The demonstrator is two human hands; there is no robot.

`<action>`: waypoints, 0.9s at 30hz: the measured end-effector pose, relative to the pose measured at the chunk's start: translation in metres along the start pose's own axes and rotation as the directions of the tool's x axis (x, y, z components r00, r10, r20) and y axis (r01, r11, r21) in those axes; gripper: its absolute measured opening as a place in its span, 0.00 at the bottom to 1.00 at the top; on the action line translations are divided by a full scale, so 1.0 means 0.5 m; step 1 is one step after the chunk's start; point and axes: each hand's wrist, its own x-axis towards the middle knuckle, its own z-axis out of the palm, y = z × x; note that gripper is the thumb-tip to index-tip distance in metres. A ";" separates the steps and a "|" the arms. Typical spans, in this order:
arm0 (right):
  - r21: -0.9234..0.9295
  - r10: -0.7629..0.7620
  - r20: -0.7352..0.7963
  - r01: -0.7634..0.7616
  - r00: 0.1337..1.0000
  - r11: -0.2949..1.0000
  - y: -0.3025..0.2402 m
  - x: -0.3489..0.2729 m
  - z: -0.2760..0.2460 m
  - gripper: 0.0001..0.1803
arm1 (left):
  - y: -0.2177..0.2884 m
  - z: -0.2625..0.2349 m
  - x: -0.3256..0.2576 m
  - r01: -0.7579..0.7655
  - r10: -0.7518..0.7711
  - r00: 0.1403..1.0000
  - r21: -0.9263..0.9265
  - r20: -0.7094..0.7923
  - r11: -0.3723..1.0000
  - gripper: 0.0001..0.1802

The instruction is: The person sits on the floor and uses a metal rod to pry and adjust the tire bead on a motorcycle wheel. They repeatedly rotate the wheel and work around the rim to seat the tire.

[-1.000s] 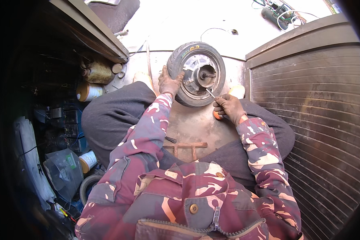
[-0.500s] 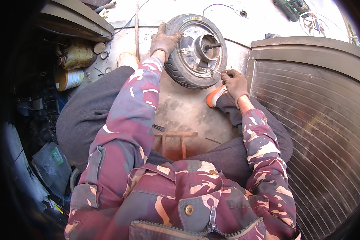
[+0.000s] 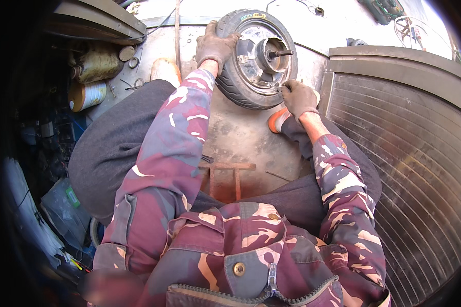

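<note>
A scooter-type wheel [image 3: 252, 69] with a black tyre and a metal hub stands tilted before me, its axle pointing right. My left hand [image 3: 214, 45], in a brown work glove, is wrapped over the tyre's left edge, fingers on the tread and sidewall. At the lower right of the rim is my gloved right hand [image 3: 298, 97], closed in a pinch. Between its fingertips and the hub shows a thin metal tool, mostly hidden, its kind unclear.
A ribbed metal shutter panel [image 3: 399, 138] stands close on my right. At left lie a dirty bottle [image 3: 100, 64] and an orange-and-white can [image 3: 87, 97]. A rusty metal frame [image 3: 233, 167] sits between my legs. A long rod [image 3: 177, 36] lies left of the wheel.
The wheel and both hands sit slightly farther right in view. The right hand has turned a little, and less of the thin metal tool shows. The left hand keeps hold of the tyre.
</note>
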 end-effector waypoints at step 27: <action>0.284 0.264 0.421 -0.402 0.868 0.870 0.000 0.108 -0.022 0.23 | 0.002 0.003 0.015 0.007 -0.007 1.000 -0.004 0.007 1.000 0.53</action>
